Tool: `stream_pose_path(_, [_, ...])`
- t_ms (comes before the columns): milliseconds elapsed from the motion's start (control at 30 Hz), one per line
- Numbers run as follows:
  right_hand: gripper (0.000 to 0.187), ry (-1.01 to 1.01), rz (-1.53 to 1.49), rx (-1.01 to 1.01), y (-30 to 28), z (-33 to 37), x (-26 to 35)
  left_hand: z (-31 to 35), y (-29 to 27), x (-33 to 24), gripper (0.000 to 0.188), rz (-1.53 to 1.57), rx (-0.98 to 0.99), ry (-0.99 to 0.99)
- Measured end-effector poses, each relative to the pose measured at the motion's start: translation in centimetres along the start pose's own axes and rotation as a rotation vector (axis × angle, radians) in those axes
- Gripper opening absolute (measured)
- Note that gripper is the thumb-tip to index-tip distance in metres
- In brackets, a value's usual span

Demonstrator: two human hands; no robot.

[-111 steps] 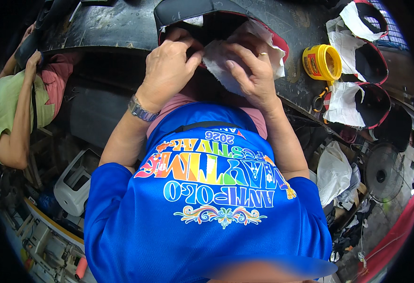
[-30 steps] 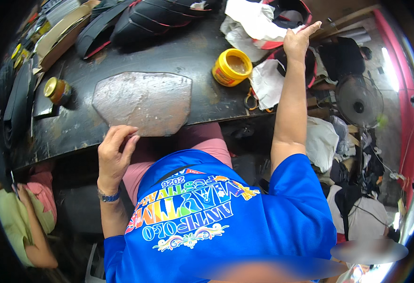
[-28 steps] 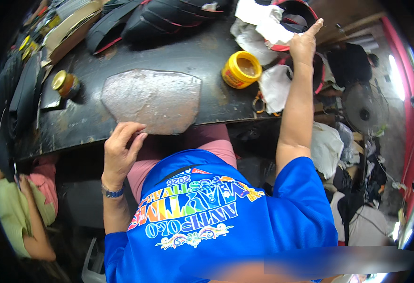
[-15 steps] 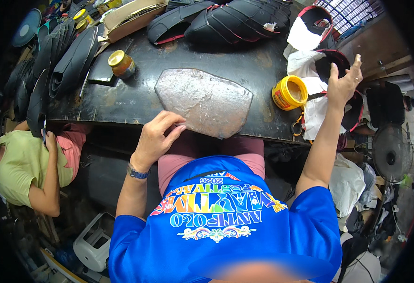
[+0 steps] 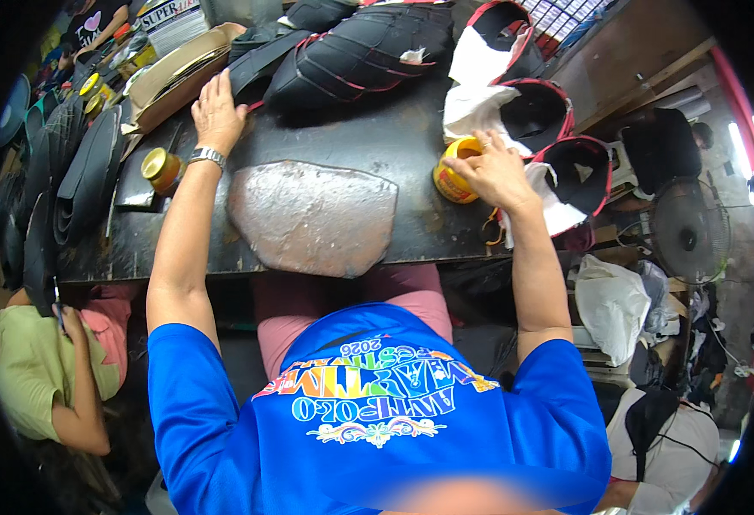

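Observation:
My left hand point(image 5: 218, 118) reaches far across the dark worktable, its fingers stretched out at the edge of a stack of black sheet pieces with red edging point(image 5: 351, 62). Nothing shows in its grip. My right hand point(image 5: 499, 174) is over the rim of an open yellow jar point(image 5: 453, 176), fingers apart, partly covering it; whether a fingertip dips inside I cannot make out. Between my arms lies a flat, worn slab point(image 5: 313, 215) with angled corners. Beside the jar, black curved pieces with red edges and white lining point(image 5: 536, 116) stand in a row.
Left of my left forearm stands a small jar with a yellow lid point(image 5: 162, 169). Black rolled sheets point(image 5: 89, 184) and a cardboard box point(image 5: 175, 77) crowd the left side. Orange scissor handles point(image 5: 492, 228) sit below the yellow jar. A person in a yellow-green shirt point(image 5: 29, 369) works at left.
My left hand has moved from the slab's near edge out to the black stack. The right hand has come down from the lined pieces to the yellow jar. The view has shifted.

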State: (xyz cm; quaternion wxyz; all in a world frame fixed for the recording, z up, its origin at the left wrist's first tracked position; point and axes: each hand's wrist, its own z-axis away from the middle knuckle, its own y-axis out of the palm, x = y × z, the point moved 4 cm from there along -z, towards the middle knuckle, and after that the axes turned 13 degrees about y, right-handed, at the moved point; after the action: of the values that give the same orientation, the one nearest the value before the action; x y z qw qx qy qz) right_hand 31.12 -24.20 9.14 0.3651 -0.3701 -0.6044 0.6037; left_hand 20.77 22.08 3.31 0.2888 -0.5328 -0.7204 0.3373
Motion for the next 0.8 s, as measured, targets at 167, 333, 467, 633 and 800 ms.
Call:
stream_pose_path(167, [0.075,-0.004,0.056,-0.020,0.8,-1.2,0.0,-0.8,0.9,1.6,0.034,0.040,-0.107,-0.054])
stream_pose_path(333, [0.062,-0.094,-0.060,-0.367,-1.1,-0.2,0.2,-3.9,-3.2,1.4,0.027,0.038,-0.371,0.135])
stream_pose_path(467, [0.032,0.099,0.169,-0.327,-2.0,1.7,-0.9,-6.2,-4.8,1.7,0.023,0.019,-0.374,0.212])
stream_pose_path(633, [0.076,0.232,0.206,0.055,-2.9,3.8,-0.7,-6.6,-5.1,1.9,0.033,0.039,-0.283,0.128])
stream_pose_path(800, [0.043,0.042,-0.173,0.195,-5.0,7.3,2.3,-7.9,-7.8,-0.9,0.029,0.061,-0.439,0.292])
